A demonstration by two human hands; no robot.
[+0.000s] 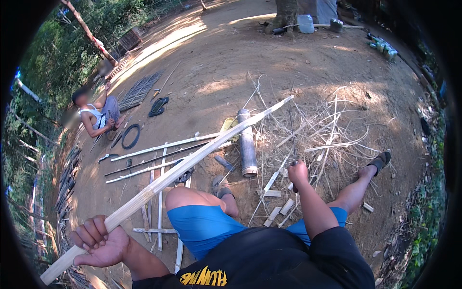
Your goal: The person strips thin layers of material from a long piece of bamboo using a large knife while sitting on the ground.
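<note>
My left hand (102, 243) is closed round the lower part of a long, pale bamboo strip (192, 161). The strip slants up to the right, passing above my knee, and its far tip is close to the blade in my other hand. My right hand (297, 173) grips a long knife (291, 127) with a thin, dark blade pointing away from me; most of its handle is hidden in my fist. Beyond my left foot a thick bamboo section (247, 149) lies on the dirt, partly crossed by the strip.
Curly bamboo shavings (332, 130) cover the ground at right, with short offcuts (273, 216) near my legs. Several split strips (159, 149) lie at left. Another person (96, 115) sits farther left by a black coil (130, 137) and a slatted panel (139, 91). A tree trunk (286, 13) stands behind.
</note>
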